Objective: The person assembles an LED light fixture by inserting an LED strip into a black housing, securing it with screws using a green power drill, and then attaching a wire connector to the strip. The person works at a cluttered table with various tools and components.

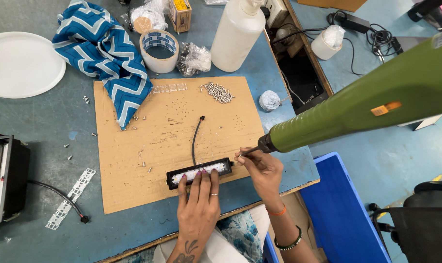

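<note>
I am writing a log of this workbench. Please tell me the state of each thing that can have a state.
Light bar: flat on the cardboard, pressed down by the left hand.
Green screwdriver: tip at the bar's right end, guided by the right hand.
Screws: loose in a pile.
Tape roll: lying flat.
White bottle: upright.
Blue cloth: crumpled.

It was a small assembly workshop: a worn blue table (pixel 45 122) carried a scarred cardboard mat (pixel 133 185), a heap of loose screws (pixel 218 92), a tape roll (pixel 159 50), a green powered screwdriver (pixel 371 104) and tangled cables (pixel 376 36).
</note>
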